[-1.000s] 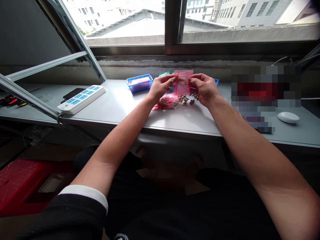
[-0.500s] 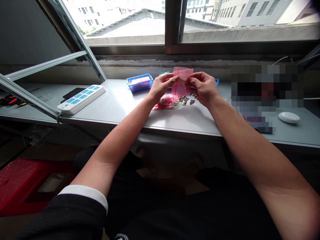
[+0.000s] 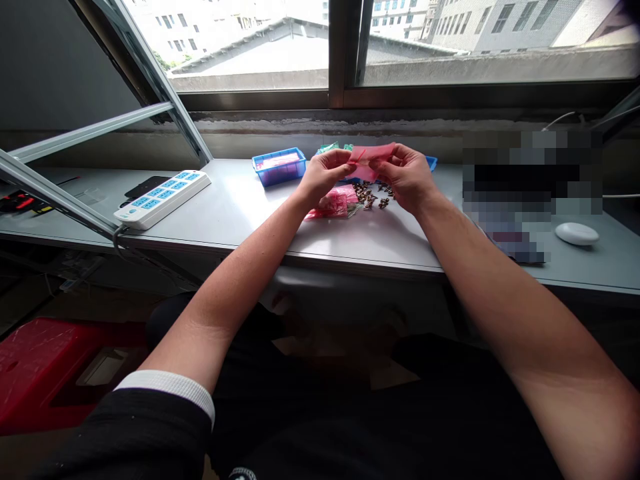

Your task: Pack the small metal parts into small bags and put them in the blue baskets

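Observation:
A pink plastic bag (image 3: 371, 155) with a red strip is stretched between my two hands above the table. My left hand (image 3: 325, 175) pinches its left end, and my right hand (image 3: 407, 175) grips the right end, with the fingertips partly hidden. Below the bag lies a loose pile of small brass-coloured metal parts (image 3: 367, 196). More pink bags (image 3: 334, 202) rest on the table to the left of the pile. Behind my hands, green packets (image 3: 329, 149) show in part.
A blue basket (image 3: 280, 175) with pink contents stands left of my hands; another blue rim (image 3: 431, 162) shows at right. A white power strip (image 3: 163, 200) lies farther left, a white mouse (image 3: 577, 233) at right. A metal frame (image 3: 95, 133) crosses the left side.
The pink bag has gone from hanging upright to folded or tilted flatter between my hands. More of the metal parts and green packets show around it.

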The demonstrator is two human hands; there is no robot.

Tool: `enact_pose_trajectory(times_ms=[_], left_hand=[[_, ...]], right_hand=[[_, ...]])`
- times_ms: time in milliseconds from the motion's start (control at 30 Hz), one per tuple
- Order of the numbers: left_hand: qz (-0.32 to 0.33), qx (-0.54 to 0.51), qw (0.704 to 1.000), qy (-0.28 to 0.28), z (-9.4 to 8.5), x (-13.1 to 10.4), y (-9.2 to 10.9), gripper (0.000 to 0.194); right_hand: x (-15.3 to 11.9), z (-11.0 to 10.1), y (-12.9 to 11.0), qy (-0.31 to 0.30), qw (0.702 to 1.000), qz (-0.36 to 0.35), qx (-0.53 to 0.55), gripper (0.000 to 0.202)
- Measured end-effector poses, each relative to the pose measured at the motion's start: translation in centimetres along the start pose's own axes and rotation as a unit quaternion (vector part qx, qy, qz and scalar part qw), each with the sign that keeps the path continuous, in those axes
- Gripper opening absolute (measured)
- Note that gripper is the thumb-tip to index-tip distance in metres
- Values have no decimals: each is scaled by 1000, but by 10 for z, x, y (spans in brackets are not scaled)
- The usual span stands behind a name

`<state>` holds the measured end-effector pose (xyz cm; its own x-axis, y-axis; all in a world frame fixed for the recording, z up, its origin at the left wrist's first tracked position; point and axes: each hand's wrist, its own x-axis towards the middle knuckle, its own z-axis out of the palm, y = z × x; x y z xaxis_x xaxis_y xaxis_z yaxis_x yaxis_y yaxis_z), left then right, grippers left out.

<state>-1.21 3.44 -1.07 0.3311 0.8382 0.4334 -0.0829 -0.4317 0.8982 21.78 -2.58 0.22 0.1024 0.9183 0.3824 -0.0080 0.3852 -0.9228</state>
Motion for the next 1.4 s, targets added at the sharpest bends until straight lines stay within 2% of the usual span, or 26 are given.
enact_pose_trajectory(times_ms=[133,233,333,500,567,667,733,833,967,1167,1333,1400], left_hand=[[51,37,997,34,-4,6,-5,26],[-8,7,999,32,0,3,-1,19],[-48,-26,998,13,6,-4,9,18],[-44,-27,999,11,4,-6,11,25],[-13,-14,1000,15,1,-3,4,33],[20,-14,1000,2,-2,2,-7,54],[20,-28,999,1,-3,4,-10,73],[-16,-48,998,26,-3,6,-9,90],[-56,-53,996,37,-2,4,-5,76],[-45,-34,998,17,-2,0,2,38],[-3,13,1000,22,-1,0,6,26],[-12,9,1000,21,-1,0,6,22]], right_hand=[[4,-3,9,8,997,-70,-38,18],[6,-5,17,18,995,-92,-42,19],[5,-3,18,11,998,-58,-35,9],[2,1,7,32,999,-2,-39,10],[2,2,2,48,998,13,-30,14],[3,3,0,59,997,42,-30,39],[3,3,1,41,997,48,-34,48],[3,2,5,20,998,44,-36,43],[4,2,9,49,998,23,-25,33],[6,0,5,60,998,14,-24,31],[8,-3,9,93,994,-37,-51,19],[9,-3,12,101,992,-34,-61,19]])
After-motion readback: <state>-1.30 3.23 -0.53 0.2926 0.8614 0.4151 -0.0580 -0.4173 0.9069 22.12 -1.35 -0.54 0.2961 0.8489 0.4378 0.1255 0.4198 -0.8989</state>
